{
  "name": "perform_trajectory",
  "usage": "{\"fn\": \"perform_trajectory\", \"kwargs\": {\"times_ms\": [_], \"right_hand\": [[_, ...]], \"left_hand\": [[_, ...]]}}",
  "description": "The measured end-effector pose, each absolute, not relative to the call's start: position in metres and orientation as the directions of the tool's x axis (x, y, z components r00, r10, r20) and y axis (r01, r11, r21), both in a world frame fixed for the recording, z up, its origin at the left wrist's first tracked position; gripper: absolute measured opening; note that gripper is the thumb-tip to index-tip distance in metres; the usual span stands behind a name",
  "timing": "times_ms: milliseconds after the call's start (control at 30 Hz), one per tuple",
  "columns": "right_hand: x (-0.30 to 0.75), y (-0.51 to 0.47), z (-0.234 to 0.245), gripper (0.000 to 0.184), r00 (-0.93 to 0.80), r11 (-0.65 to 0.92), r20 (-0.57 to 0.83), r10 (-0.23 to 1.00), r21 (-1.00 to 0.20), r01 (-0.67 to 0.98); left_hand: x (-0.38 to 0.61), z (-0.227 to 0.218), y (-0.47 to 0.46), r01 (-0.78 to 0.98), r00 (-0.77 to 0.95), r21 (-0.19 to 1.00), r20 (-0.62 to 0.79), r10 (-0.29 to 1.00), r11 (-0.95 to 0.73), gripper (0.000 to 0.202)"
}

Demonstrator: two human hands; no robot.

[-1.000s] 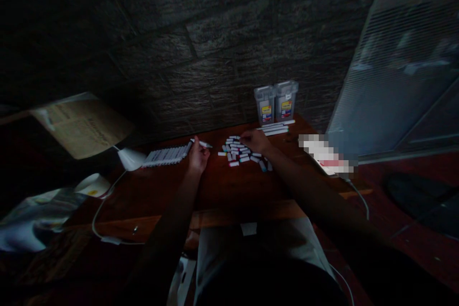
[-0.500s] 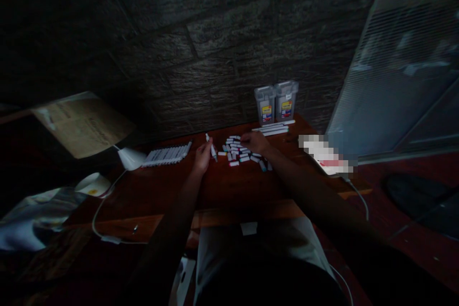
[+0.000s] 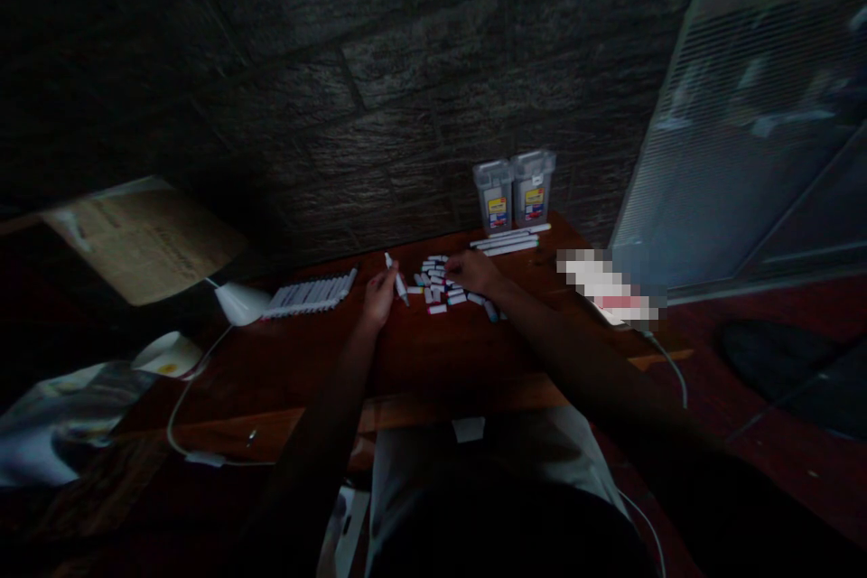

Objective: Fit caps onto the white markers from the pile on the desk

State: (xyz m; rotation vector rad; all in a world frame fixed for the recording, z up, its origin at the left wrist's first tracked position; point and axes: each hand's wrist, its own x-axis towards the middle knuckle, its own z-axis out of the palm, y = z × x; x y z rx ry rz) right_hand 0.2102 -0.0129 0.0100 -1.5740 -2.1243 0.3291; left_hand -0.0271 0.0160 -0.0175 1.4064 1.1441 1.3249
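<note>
My left hand (image 3: 380, 295) is closed around a white marker (image 3: 396, 278), which tilts up and away with its bare end toward the wall. Right of it lies a loose pile of marker caps (image 3: 437, 284), white with coloured ends. Over the pile's right side is my right hand (image 3: 472, 273), its fingers bent and pinched among the caps; whether a cap is between them is too dark to tell. To the left, a row of white markers (image 3: 312, 293) lies side by side. Behind the right hand several capped-looking markers (image 3: 508, 242) lie together.
Two clear plastic marker boxes (image 3: 497, 199) stand against the stone wall (image 3: 406, 108). On the left are a lamp (image 3: 240, 302), a paper cup (image 3: 169, 354) and a cable. A blurred white device (image 3: 606, 289) with a cable lies at the desk's (image 3: 433, 352) right end.
The right hand has shifted slightly left over the caps. The left hand keeps hold of the marker. The whole view has moved a little.
</note>
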Motion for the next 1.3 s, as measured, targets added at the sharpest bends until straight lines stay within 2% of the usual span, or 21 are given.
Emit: {"fn": "perform_trajectory", "kwargs": {"times_ms": [100, 233, 300, 700, 1033, 1167, 1300], "right_hand": [[0.210, -0.011, 0.007, 0.024, -0.275, 0.361, 0.259, 0.926, -0.390, 0.847], [0.204, -0.011, 0.003, 0.025, -0.492, 0.595, 0.365, 0.790, -0.267, 0.758], [0.200, -0.011, 0.002, 0.026, -0.536, 0.634, 0.365, 0.761, -0.246, 0.733], [0.201, -0.015, 0.003, 0.028, -0.379, 0.461, 0.304, 0.874, -0.270, 0.845], [0.201, -0.015, 0.006, 0.024, -0.298, 0.389, 0.264, 0.918, -0.442, 0.808], [0.200, -0.016, 0.007, 0.019, -0.267, 0.373, 0.277, 0.923, -0.478, 0.795], [0.200, -0.016, 0.006, 0.014, -0.322, 0.409, 0.257, 0.911, -0.484, 0.773]], "left_hand": [[-0.027, -0.018, 0.018, 0.055, 0.007, 0.981, 0.188, 0.982, -0.188, 0.062], [-0.027, -0.018, 0.018, 0.057, -0.008, 0.982, 0.183, 0.983, -0.182, 0.062], [-0.027, -0.018, 0.016, 0.067, -0.012, 0.982, 0.178, 0.984, -0.176, 0.063], [-0.027, -0.018, 0.016, 0.116, 0.003, 0.972, 0.207, 0.978, -0.206, 0.058], [-0.024, -0.011, 0.010, 0.116, 0.005, 0.975, 0.192, 0.981, -0.192, 0.054], [-0.024, -0.011, 0.009, 0.140, 0.011, 0.971, 0.193, 0.981, -0.193, 0.053], [-0.023, -0.007, 0.006, 0.167, 0.017, 0.963, 0.214, 0.977, -0.214, 0.052]]}}
